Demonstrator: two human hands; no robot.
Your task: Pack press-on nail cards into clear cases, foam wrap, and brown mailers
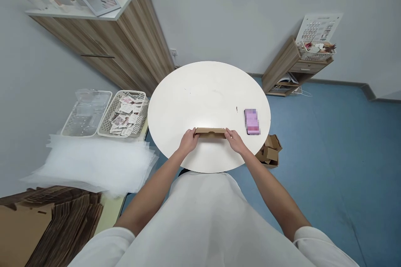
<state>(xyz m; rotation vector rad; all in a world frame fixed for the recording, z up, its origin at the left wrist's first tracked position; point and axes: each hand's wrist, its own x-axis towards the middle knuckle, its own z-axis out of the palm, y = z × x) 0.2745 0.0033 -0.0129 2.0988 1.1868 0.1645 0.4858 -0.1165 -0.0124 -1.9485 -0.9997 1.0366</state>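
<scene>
A flat brown cardboard box [210, 133] is held level over the near half of the white round table [206, 87]. My left hand [188, 141] grips its left end, fingers closed on the edge. At the right end my right hand [234, 139] pinches the box the same way. A curved notch shows in the middle of the side facing me. What is inside the box, if anything, is hidden. To the right of my right hand lies a phone [252, 122] with a blurred pinkish-purple screen.
On the left side stand a basket of printed cards [125, 112], a basket of clear plastic packs [87, 112], white foam sheets [97, 162] and stacked flat cardboard [69, 225]. An open carton of brown boxes [270, 152] sits on the floor at right. Wooden cabinets [138, 37] line the wall.
</scene>
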